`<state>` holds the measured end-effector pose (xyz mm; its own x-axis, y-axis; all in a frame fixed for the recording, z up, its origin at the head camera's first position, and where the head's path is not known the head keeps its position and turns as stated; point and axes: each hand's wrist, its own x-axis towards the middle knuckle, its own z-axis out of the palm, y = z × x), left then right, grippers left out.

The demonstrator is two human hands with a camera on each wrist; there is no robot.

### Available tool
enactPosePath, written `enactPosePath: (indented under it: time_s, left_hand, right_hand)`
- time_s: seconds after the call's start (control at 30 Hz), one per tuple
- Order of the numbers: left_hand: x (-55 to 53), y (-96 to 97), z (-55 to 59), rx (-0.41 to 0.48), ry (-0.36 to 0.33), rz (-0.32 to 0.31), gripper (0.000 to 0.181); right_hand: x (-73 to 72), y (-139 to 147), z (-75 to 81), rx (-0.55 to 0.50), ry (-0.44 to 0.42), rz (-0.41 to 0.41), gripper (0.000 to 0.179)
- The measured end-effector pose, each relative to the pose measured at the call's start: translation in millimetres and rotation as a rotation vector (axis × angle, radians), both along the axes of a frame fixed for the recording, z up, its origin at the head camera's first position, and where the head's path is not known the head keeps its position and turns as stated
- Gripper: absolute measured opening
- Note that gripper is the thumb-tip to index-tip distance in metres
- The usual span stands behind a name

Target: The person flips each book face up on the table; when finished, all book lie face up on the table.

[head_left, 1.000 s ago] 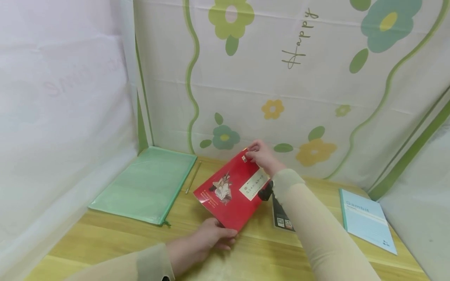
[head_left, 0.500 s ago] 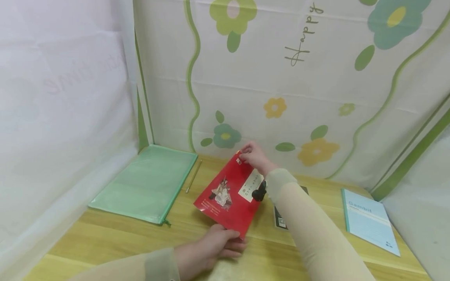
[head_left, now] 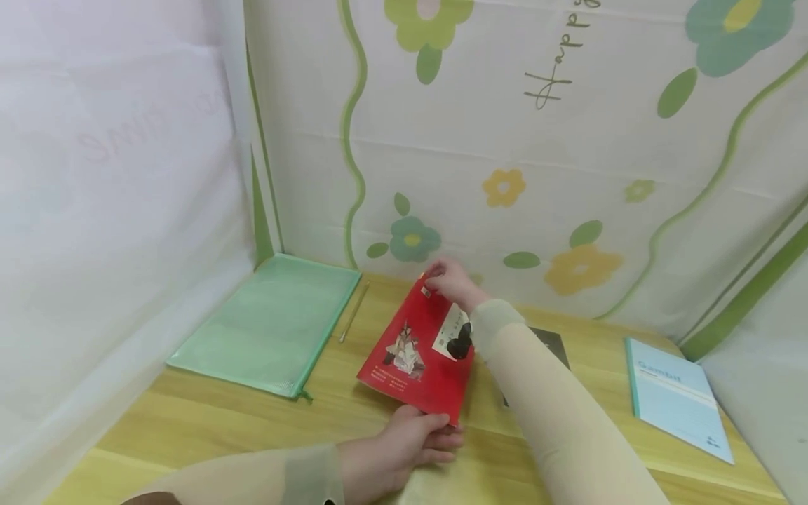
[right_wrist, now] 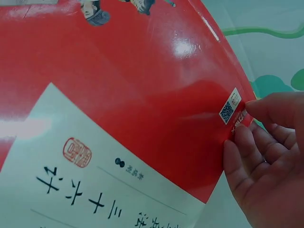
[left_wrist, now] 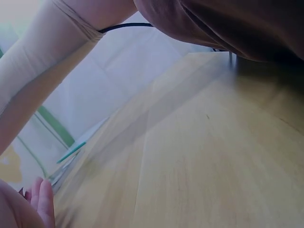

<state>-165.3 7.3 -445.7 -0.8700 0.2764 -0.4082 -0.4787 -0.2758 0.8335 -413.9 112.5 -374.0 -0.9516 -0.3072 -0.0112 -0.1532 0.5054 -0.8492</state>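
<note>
2 hands [head_left: 400, 447] [head_left: 452, 282] on 1 red bk [head_left: 419, 340] — 1 grn folder [head_left: 268, 322]

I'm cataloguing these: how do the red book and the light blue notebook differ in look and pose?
Pose: the red book slants between the left hand and the right hand, while the light blue notebook lies flat on the table.
Cover: the red book has an illustration and a pale label; the light blue notebook shows blue lettering and a teal edge.
Both show printed covers.
</note>
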Motion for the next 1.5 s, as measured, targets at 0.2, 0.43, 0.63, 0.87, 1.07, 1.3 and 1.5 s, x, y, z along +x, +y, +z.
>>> enactPosePath:
  time_s: [0.2,0.43,0.63,0.87,1.07,1.3,1.5]
  left_hand:
    - [3.7,5.0,0.4,0.027,-0.009,0.021,0.03]
    - [8.0,12.1,2.1,0.054,0.015,0.058,0.032]
    - [8.9,17.3,0.4,0.049,0.007,0.064,0.03]
    - [10.5,17.8,3.3,0.046,-0.024,0.064,0.034]
    - [15.3,15.0,3.2,0.061,-0.028,0.058,0.034]
    - [15.2,10.6,1.7,0.066,-0.001,0.042,0.032]
    - [11.8,11.4,-0.7,0.042,-0.025,0.001,0.036]
  right_hand:
    - [2.2,-5,-1.4,0.079,0.016,0.013,0.021]
    - [7.3,-8,-1.2,0.084,-0.064,0.064,0.028]
    - [9.4,-9,-8.0,0.068,-0.161,0.076,0.027]
    - [16.2,-16,-16.1,0.02,-0.23,0.098,0.03]
    - [22.0,-24,-24.2,0.011,-0.268,0.119,0.043]
    - [24.2,-27,-31.5,0.01,-0.295,0.153,0.048]
    - [25.6,-23,-34.7,-0.011,-0.325,0.164,0.051]
